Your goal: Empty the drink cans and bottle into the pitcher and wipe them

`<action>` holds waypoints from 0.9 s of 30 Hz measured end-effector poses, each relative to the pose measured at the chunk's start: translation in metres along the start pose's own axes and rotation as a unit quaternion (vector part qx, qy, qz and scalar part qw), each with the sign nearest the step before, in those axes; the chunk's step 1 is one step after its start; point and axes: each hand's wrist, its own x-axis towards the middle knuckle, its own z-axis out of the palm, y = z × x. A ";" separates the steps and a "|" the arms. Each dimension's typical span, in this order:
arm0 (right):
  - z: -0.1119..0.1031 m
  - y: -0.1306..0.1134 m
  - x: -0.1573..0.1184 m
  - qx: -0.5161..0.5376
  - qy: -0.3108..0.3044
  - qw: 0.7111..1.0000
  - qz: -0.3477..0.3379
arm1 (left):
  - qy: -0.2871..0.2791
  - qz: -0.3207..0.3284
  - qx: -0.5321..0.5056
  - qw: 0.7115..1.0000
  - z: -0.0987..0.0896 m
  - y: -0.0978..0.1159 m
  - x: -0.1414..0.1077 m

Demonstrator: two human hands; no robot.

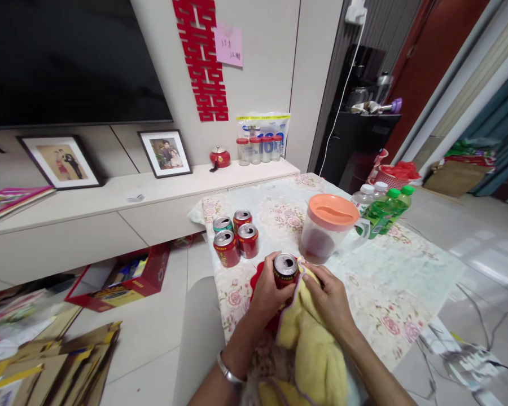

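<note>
My left hand [267, 288] is wrapped round the side of a dark red drink can [285, 266], its opened top facing up. Pinched in my right hand [328, 293] is a yellow cloth [315, 338] with a purple edge, pressed against the can's right side and hanging down toward my lap. Beneath the can lies something red [257, 279], mostly hidden by my left hand. Several opened cans [237, 239] stand grouped to the left. Just behind my right hand is a clear plastic pitcher [322, 239] with an orange lid and dark contents.
Green-capped and white-capped bottles [385, 211] stand at the back right of the flowered tablecloth [385, 282]. Beyond is a low white cabinet [161, 194] with framed photos and lidded jars. Flattened cardboard [59, 372] and a red box [122, 282] lie on the left floor; a power strip [461, 361] lies right.
</note>
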 end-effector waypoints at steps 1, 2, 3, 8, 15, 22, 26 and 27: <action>0.000 0.004 -0.003 0.006 0.006 1.000 0.009 | 0.003 -0.016 -0.003 1.000 -0.001 0.003 0.000; 0.000 0.007 -0.005 0.011 0.011 1.000 0.017 | 0.008 -0.032 -0.006 0.999 -0.001 0.005 -0.001; 0.000 0.009 -0.007 0.015 0.014 1.000 0.022 | 0.015 -0.047 -0.009 0.999 -0.002 0.008 -0.002; -0.005 0.007 -0.010 0.061 0.030 0.996 0.049 | -0.006 -0.072 -0.036 0.997 -0.008 0.019 -0.006; -0.016 -0.017 -0.007 0.041 0.019 0.999 -0.031 | -0.001 -0.052 -0.027 0.998 -0.009 0.014 -0.007; -0.011 -0.037 -0.003 -0.076 -0.059 0.983 -0.155 | -0.033 -0.032 -0.068 0.997 -0.005 0.010 -0.009; -0.004 -0.042 0.002 -0.175 -0.075 0.970 -0.152 | -0.032 -0.027 -0.049 0.998 -0.005 0.007 -0.010; -0.004 -0.043 0.005 -0.195 -0.081 0.967 -0.144 | -0.031 -0.024 -0.045 0.998 -0.004 0.006 -0.010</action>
